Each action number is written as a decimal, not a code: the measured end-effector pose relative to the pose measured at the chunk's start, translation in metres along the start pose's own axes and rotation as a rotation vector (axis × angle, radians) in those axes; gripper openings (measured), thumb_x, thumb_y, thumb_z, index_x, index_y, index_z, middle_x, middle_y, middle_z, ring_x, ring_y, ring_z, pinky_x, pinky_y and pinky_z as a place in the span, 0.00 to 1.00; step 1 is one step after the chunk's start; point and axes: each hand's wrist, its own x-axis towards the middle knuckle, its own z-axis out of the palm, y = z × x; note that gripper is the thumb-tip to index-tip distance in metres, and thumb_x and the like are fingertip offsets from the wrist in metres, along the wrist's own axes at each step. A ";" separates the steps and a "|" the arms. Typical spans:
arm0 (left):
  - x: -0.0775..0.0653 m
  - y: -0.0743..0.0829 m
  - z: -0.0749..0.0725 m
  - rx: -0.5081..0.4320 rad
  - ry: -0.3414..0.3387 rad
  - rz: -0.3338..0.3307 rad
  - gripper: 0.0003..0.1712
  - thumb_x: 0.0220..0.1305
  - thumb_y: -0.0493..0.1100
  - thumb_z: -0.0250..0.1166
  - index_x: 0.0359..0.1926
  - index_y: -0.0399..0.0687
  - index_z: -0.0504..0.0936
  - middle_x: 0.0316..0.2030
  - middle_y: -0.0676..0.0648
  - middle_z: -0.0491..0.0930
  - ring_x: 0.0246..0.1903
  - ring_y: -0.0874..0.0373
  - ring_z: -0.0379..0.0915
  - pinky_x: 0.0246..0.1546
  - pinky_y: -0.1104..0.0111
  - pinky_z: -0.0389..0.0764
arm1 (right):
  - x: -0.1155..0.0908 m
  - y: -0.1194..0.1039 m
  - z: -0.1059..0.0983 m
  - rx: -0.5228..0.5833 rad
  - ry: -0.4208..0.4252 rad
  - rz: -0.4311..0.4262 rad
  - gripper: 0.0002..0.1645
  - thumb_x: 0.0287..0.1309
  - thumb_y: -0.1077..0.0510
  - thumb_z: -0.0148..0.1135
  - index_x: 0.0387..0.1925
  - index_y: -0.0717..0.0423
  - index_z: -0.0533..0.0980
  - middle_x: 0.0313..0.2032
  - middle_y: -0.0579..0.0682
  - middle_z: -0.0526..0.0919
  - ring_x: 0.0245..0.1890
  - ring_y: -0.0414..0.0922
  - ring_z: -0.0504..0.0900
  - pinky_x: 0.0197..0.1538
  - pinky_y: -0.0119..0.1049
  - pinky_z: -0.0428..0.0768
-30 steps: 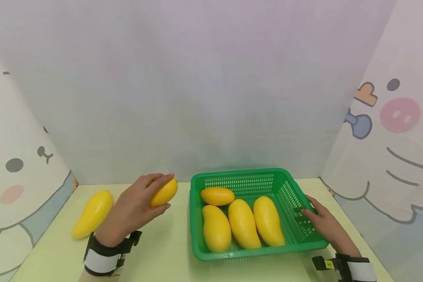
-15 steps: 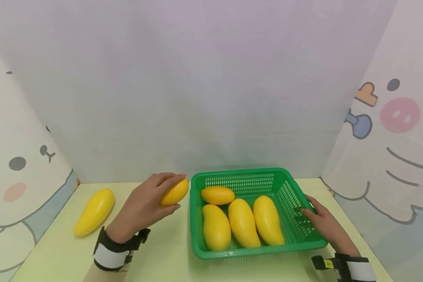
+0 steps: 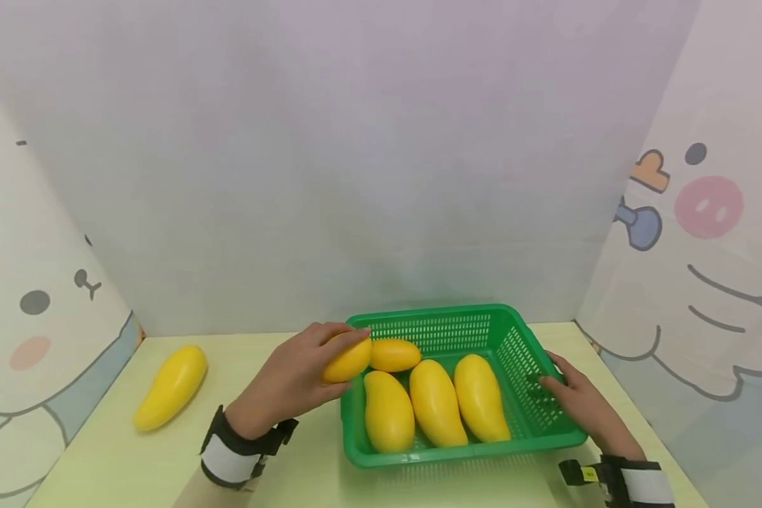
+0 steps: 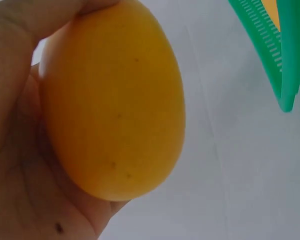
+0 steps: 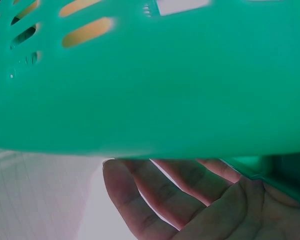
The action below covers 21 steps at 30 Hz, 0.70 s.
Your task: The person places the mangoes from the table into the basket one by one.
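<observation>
A yellow mango [image 3: 349, 361] is gripped from above in my left hand [image 3: 288, 375], over the left rim of a green plastic basket [image 3: 463, 456] in the head view. Up close in the left wrist view, this mango [image 4: 117, 100] shows a few dark specks, with thumb and fingers around it. My right hand [image 3: 589, 408] holds the basket's right side, thumb over the rim. From the right wrist, the fingers [image 5: 165, 200] appear under the green rim. Inside the basket lie a small mango [image 3: 395, 355] at back left and three larger ones [image 3: 436, 403] in front.
Another yellow mango [image 3: 171, 388] lies at the left on the pale yellow-green table [image 3: 292, 466]. A white backdrop [image 3: 381, 176] rises behind the table, and cartoon-printed panels [image 3: 705, 282] flank both sides.
My left hand has carried its mango rightward, from over the table to the basket's left rim. The right hand stays on the basket, which has hardly moved.
</observation>
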 end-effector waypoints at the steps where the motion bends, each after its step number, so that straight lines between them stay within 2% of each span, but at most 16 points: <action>1: 0.002 0.001 0.001 -0.001 -0.004 0.008 0.40 0.51 0.49 0.68 0.66 0.65 0.64 0.55 0.54 0.69 0.48 0.60 0.66 0.39 0.69 0.75 | 0.000 0.000 0.000 -0.001 0.001 -0.003 0.41 0.68 0.43 0.45 0.72 0.53 0.42 0.61 0.71 0.59 0.42 0.51 0.76 0.37 0.43 0.77; 7: 0.009 0.003 0.007 0.000 -0.004 0.036 0.39 0.50 0.50 0.69 0.65 0.61 0.66 0.55 0.53 0.70 0.50 0.59 0.66 0.42 0.67 0.75 | 0.000 0.001 0.001 -0.007 0.015 -0.010 0.40 0.68 0.44 0.45 0.72 0.54 0.43 0.60 0.71 0.61 0.41 0.50 0.76 0.36 0.43 0.77; 13: 0.014 0.002 0.013 -0.013 -0.013 0.053 0.39 0.50 0.49 0.68 0.65 0.62 0.66 0.55 0.53 0.70 0.50 0.59 0.66 0.42 0.67 0.75 | -0.001 0.001 0.001 -0.016 0.033 -0.026 0.39 0.68 0.45 0.46 0.72 0.55 0.44 0.59 0.71 0.63 0.40 0.51 0.76 0.36 0.44 0.78; 21: 0.018 0.004 0.018 -0.038 -0.070 0.048 0.40 0.52 0.52 0.68 0.66 0.63 0.64 0.57 0.54 0.69 0.49 0.60 0.66 0.44 0.67 0.74 | -0.001 0.001 0.001 -0.028 0.019 -0.007 0.40 0.69 0.44 0.45 0.72 0.55 0.43 0.61 0.71 0.60 0.44 0.52 0.75 0.39 0.45 0.77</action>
